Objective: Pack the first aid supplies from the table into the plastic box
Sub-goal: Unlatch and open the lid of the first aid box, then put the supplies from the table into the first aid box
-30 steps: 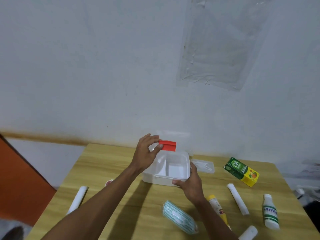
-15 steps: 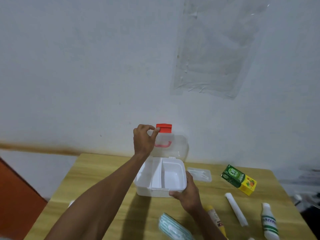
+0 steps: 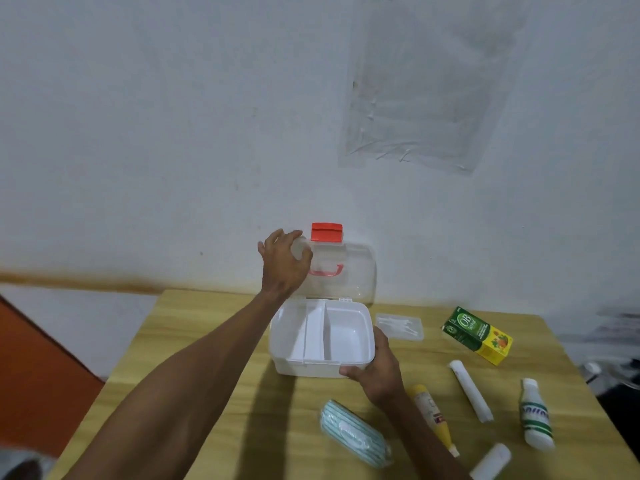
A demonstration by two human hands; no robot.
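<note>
The white plastic box [image 3: 349,344] stands on the wooden table [image 3: 214,386], empty, with a divider inside. Its clear lid [image 3: 356,271] with a red latch [image 3: 326,232] stands upright against the wall. My left hand [image 3: 282,263] holds the lid's upper left corner. My right hand [image 3: 375,370] grips the box's front right corner. Supplies lie on the table: a striped green pack [image 3: 353,433], a yellow tube [image 3: 431,415], a white roll [image 3: 470,389], a white bottle [image 3: 535,414], a green and yellow carton [image 3: 479,334] and a clear case of cotton swabs [image 3: 401,325].
Another white roll [image 3: 491,462] lies at the front right edge. The table's back edge meets the white wall. An orange panel [image 3: 38,368] stands to the left of the table.
My left hand has swung the lid up from nearly shut to upright against the wall. My right hand has kept hold of the box's front corner.
</note>
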